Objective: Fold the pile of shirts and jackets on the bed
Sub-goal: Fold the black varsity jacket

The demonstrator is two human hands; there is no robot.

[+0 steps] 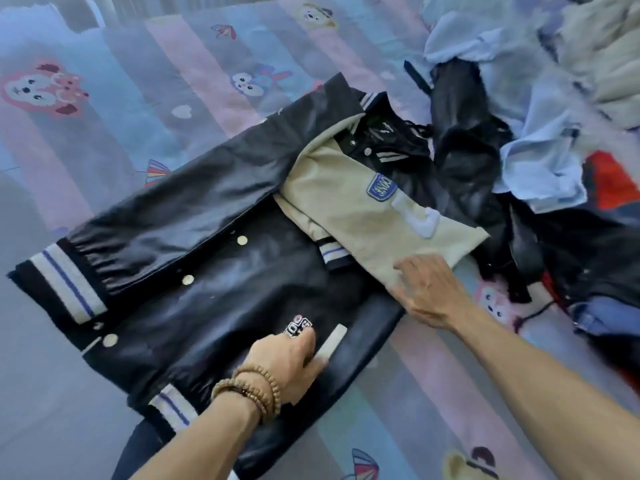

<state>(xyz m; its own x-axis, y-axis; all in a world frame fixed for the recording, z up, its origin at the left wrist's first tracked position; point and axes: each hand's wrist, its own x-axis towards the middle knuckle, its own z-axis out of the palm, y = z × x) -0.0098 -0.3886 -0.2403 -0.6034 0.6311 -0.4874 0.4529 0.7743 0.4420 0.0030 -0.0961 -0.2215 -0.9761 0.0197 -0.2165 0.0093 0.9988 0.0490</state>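
A black leather varsity jacket with snap buttons and striped cuffs lies spread on the bed, one black sleeve folded across its front. A beige panel with a blue badge and a white letter patch lies folded over its upper right part. My left hand, with bead bracelets on the wrist, presses on the jacket's front between a small patch and a pale pocket strip. My right hand rests with fingers spread on the beige panel's near end.
A jumbled pile of clothes fills the right side: black leather pieces, light blue shirts, cream fabric, something red. The striped cartoon bedsheet stretches to the left and far side. The bed's near-left edge runs beside the jacket's hem.
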